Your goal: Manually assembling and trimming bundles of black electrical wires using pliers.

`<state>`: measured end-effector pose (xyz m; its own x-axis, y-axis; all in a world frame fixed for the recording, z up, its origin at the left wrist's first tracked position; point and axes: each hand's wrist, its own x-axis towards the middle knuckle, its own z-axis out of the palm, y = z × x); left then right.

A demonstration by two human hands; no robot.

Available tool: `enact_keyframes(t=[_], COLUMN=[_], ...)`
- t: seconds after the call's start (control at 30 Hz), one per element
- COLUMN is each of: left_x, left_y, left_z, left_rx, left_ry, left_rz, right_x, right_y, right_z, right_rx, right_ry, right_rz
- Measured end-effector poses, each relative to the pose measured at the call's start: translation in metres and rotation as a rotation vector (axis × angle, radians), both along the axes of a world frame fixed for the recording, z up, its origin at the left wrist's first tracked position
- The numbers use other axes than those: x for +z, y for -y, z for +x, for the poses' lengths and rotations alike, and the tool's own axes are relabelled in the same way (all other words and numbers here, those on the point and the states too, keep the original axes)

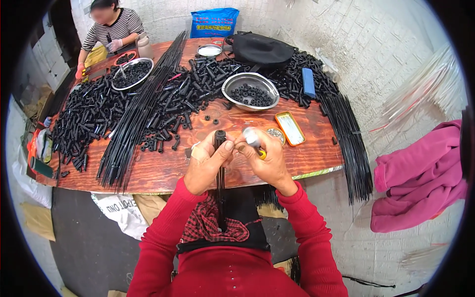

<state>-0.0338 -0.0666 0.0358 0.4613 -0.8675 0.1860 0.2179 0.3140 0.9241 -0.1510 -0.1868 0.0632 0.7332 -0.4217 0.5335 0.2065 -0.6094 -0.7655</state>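
Note:
My left hand [204,159] is wrapped round a black rod bundle [220,180] topped by a round black collar [219,136]. The bundle stands upright, its lower end resting in my lap on a red checked cloth [205,222]. In my right hand [269,163] is a small hammer-like tool [252,137] with a silver cylindrical head and a bit of yellow handle. The thumb and fingertips of that hand come close to the left thumb beside the collar. Whether they pinch a small part there is too small to tell.
Black plastic tubes [198,81] heap across the wooden table [237,163]. Nearby are a steel bowl [251,76] of small black parts, an orange-rimmed tin [290,127], a blue block [308,81] and long black rods [133,123]. Another person [116,29] works at the far left.

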Motion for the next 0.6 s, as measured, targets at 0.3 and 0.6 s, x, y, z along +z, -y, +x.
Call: enact_keyframes(t=[0.3,0.6], left_x=[0.001,0.008], left_y=[0.003,0.0], left_z=[0.004,0.009], left_rx=[-0.014,-0.146], left_ry=[-0.083,-0.201], left_rz=[0.026,0.03], right_x=[-0.014,-0.01], right_y=[0.001,-0.008], right_z=[0.005,0.003], right_rx=[-0.114,-0.101], right_ry=[0.213,0.275], right_rz=[-0.359,-0.327])
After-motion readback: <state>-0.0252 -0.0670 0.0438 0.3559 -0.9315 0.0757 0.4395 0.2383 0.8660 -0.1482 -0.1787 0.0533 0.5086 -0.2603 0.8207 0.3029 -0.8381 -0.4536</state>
